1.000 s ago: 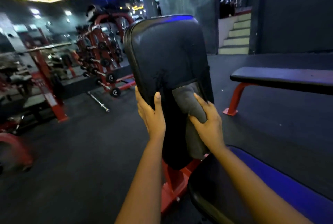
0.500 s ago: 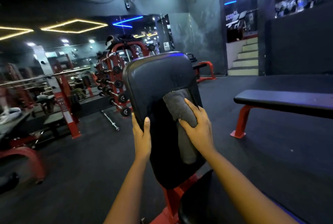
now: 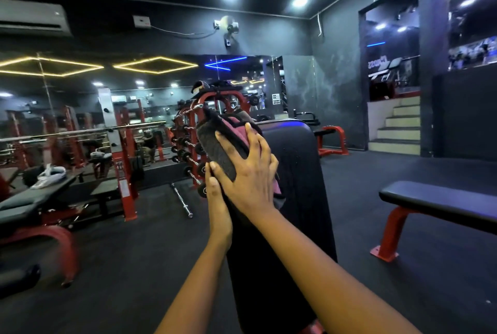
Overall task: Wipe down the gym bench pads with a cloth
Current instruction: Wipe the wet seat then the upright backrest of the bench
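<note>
Two hands are working the upright pad point(image 3: 295, 172). The right hand point(image 3: 247, 172) is pressing the cloth point(image 3: 220, 145) against the pad's upper left edge, fingers spread flat, probably to wipe that rim. The left hand point(image 3: 215, 194) is bracing the pad's side just below; I cannot tell whether its fingers are curling round.

Upright back pad point(image 3: 295, 172): base cut off at 6 o'clock, upper-left corner hidden by cloth point(image 3: 220, 151) and right hand point(image 3: 250, 180); left hand point(image 3: 216, 199) partly covered by the right
</note>
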A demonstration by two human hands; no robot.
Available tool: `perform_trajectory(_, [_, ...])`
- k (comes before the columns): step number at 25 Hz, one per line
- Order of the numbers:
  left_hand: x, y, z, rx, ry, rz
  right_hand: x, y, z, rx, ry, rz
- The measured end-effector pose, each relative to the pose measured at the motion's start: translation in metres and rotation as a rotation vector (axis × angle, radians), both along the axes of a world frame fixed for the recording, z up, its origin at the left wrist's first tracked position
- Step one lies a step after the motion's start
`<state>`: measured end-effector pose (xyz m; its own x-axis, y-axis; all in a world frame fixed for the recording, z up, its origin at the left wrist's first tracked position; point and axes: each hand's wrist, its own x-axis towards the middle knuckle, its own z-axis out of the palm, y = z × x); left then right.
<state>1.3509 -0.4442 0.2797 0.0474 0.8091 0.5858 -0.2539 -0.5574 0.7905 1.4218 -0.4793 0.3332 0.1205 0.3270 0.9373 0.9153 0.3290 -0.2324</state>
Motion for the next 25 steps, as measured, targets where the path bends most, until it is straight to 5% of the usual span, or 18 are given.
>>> perform_trajectory(3, [0.005, 0.001, 0.0, 0.078, -0.056, 0.054, 0.016, 0.014, 0.003, 0.065, 0.04, -0.085])
perform_trajectory(7, [0.006, 0.016, -0.006, 0.115, -0.083, 0.098, 0.068, 0.029, 0.013, -0.006, 0.412, -0.092])
perform_trajectory(13, [0.008, 0.013, -0.005, 0.146, -0.055, 0.071, 0.128, 0.039, 0.009, -0.051, 0.657, -0.08])
perform_trajectory(25, [-0.002, -0.043, 0.022, -0.062, -0.011, -0.08, -0.03, -0.026, -0.129, -0.09, 0.252, -0.043])
